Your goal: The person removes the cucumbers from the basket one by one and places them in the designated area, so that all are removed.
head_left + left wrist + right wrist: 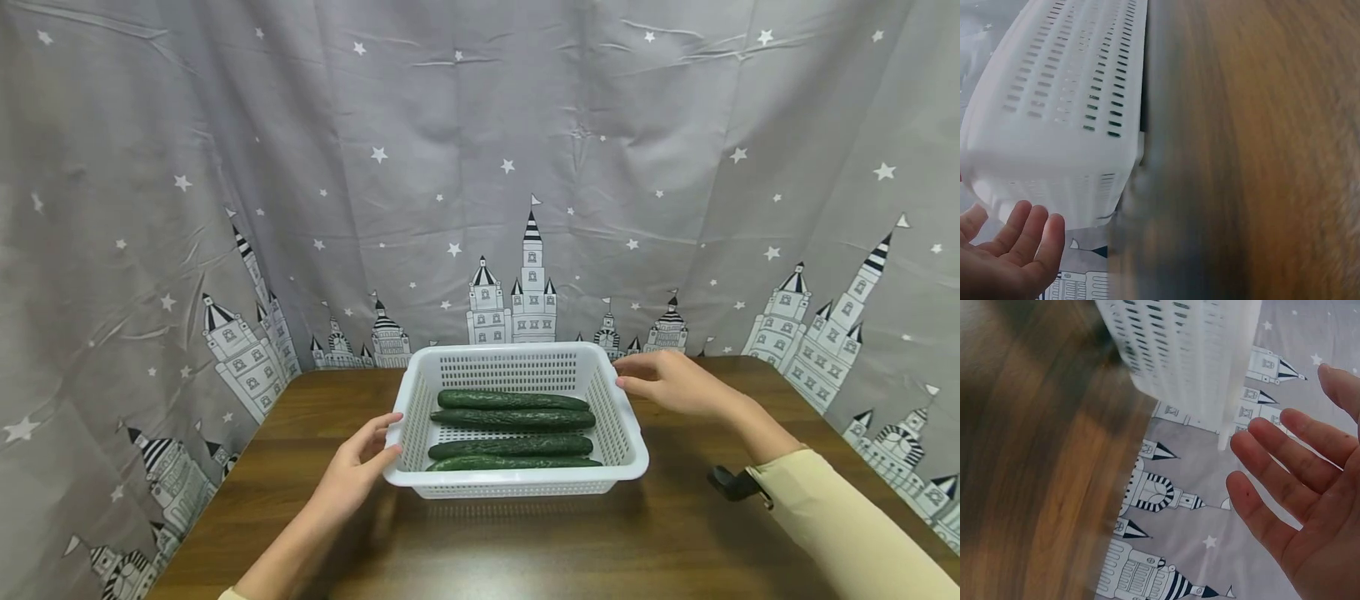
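A white perforated plastic basket [517,477] stands on the wooden table in the head view, with several dark green cucumbers [517,419] lying crosswise inside. At its left end is my left hand [358,462], fingertips and thumb close to the rim. The left wrist view has that hand [1019,253] with loosely bent fingers near the basket's end [1054,137]; whether they touch it I cannot tell. Beside the right rim, my right hand [670,383] is held with fingers extended. In the right wrist view its spread fingers [1272,462] appear apart from the basket [1179,356].
The brown wooden table [480,550] reaches back to a grey curtain [465,167] printed with white stars and castles. A dark strap-like piece [733,483] sticks out at the right sleeve's cuff [795,479].
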The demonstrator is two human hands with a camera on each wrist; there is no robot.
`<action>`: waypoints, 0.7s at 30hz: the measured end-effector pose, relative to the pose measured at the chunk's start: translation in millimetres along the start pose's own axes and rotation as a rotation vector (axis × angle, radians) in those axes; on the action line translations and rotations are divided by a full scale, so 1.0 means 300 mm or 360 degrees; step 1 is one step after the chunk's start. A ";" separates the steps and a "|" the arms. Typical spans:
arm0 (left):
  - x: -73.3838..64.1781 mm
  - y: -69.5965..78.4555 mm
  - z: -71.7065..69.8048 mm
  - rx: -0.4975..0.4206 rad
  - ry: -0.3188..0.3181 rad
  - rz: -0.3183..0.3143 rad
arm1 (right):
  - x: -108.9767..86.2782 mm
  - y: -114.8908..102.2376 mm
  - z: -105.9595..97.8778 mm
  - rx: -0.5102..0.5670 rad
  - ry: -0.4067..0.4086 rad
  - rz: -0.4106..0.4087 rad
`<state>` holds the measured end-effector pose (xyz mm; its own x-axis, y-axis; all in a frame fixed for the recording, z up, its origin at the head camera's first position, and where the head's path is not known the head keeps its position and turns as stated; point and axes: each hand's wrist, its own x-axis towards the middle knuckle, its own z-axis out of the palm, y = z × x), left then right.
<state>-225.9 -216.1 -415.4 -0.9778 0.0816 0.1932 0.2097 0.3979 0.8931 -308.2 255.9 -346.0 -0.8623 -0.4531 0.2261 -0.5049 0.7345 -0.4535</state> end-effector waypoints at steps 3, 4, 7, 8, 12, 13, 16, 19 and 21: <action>-0.003 -0.004 0.010 -0.0012 0.0025 -0.0031 | 0.024 -0.006 -0.003 0.0028 -0.0039 0.0008; -0.005 -0.004 0.012 -0.0007 0.0030 -0.0033 | 0.036 -0.010 -0.004 0.0043 -0.0055 0.0007; -0.010 -0.008 0.015 -0.0014 0.0045 -0.0036 | 0.077 -0.026 -0.007 0.0078 -0.0087 -0.0003; -0.012 -0.010 0.016 -0.0016 0.0044 -0.0040 | 0.091 -0.031 -0.009 0.0093 -0.0096 -0.0004; -0.015 -0.015 0.020 -0.0041 0.0012 -0.0066 | 0.139 -0.047 -0.014 0.0148 -0.0136 0.0012; -0.015 -0.015 0.021 -0.0049 0.0001 -0.0074 | 0.148 -0.049 -0.015 0.0164 -0.0152 0.0035; -0.011 -0.015 0.025 -0.0050 -0.0043 -0.0088 | 0.175 -0.050 -0.016 0.0235 -0.0196 0.0075; -0.006 -0.014 0.028 -0.0052 -0.0065 -0.0099 | 0.203 -0.050 -0.018 0.0303 -0.0224 0.0067; -0.002 -0.014 0.031 -0.0039 -0.0064 -0.0104 | 0.222 -0.053 -0.019 0.0364 -0.0241 0.0035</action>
<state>-226.2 -209.4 -423.0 -0.9887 0.0926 0.1180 0.1447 0.3813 0.9131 -357.9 217.0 -318.8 -0.8485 -0.5214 0.0902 -0.4492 0.6197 -0.6436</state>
